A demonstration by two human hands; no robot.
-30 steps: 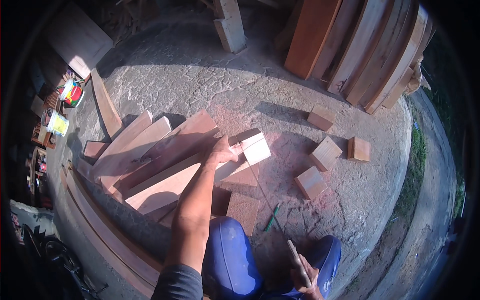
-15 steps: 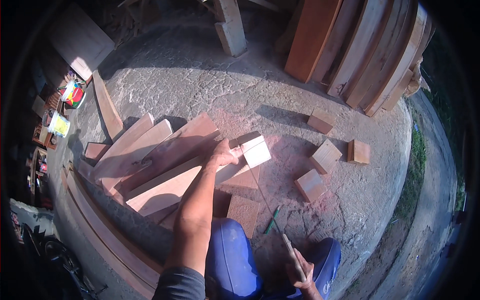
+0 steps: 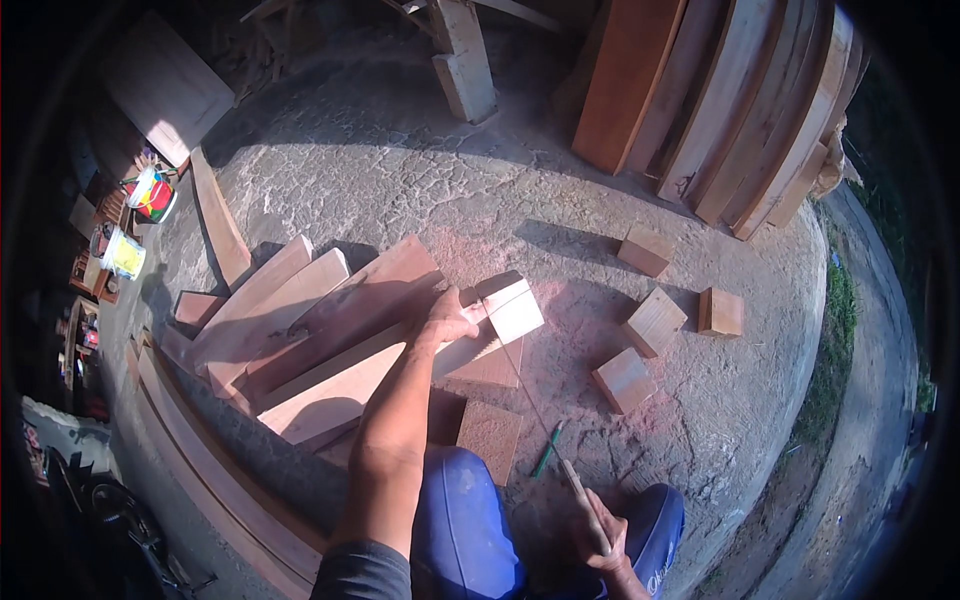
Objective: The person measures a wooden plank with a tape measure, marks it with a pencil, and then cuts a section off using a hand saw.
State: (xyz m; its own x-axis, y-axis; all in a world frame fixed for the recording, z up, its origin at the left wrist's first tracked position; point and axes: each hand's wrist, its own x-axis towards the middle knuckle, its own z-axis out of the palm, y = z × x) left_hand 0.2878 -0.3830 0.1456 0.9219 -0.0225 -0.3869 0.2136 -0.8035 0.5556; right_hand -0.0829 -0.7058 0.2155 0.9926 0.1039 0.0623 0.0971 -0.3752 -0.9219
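A person's knees (image 3: 465, 530), in blue trousers, were nearest. Beside the right knee, the right hand (image 3: 602, 530) was closed around the wooden handle of a saw (image 3: 581, 492), its thin blade seen edge-on and running away to the beam. A green pencil (image 3: 547, 450) lay on the floor near the blade. Farther out, the left hand (image 3: 448, 320) gripped the beam (image 3: 345, 380) close to its right end, just left of the blade; the beam sloped across other timber. Boards (image 3: 390, 275) lay beyond it, and loose blocks sat to the right. Farthest, planks (image 3: 730, 115) stood at upper right.
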